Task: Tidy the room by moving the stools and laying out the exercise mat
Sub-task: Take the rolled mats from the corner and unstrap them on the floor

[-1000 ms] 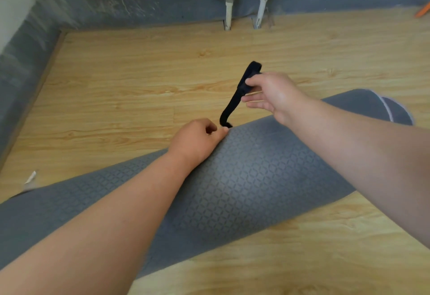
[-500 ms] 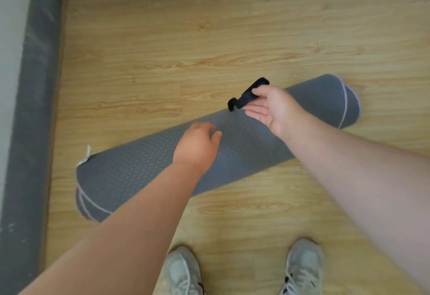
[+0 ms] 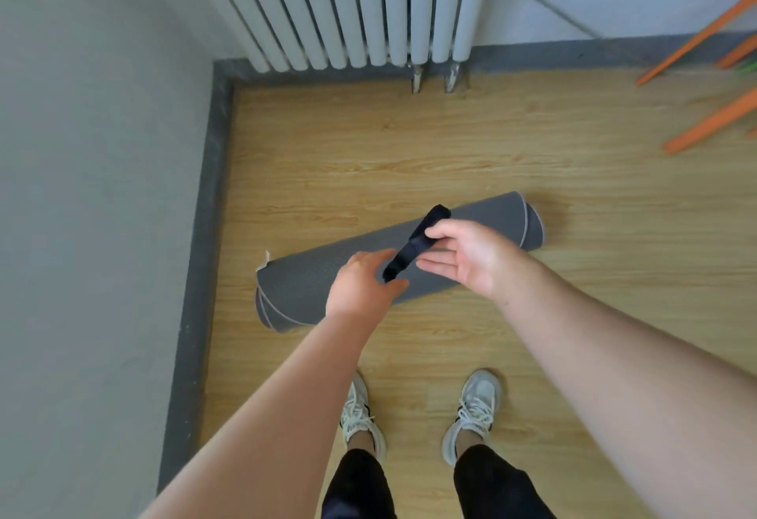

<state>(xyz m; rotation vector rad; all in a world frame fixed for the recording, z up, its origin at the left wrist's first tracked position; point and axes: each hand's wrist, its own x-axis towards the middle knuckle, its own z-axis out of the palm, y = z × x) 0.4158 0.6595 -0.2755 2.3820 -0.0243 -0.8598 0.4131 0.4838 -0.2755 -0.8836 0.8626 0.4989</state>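
Wood-grain floor (image 3: 450, 149) runs up to a grey skirting (image 3: 205, 211) and a white radiator (image 3: 368, 6) at the far wall, with orange bars (image 3: 708, 125) slanting in at the right edge, well apart from everything else. Two pale shoes (image 3: 360, 416) stand on the boards nearest the camera. Beyond them the grey exercise mat (image 3: 491, 215) lies rolled up and aslant on the floor, nothing lying between it and the radiator. Both hands hang over the middle of the roll. The right hand (image 3: 471, 256) pinches the upper part of a black strap (image 3: 413, 246) between thumb and forefinger, and the left hand (image 3: 360, 289) curls fingers and thumb about its lower end. Half a second ago the left hand rested on the mat; now it has come up to the strap, which is off the roll, and the view has lifted.
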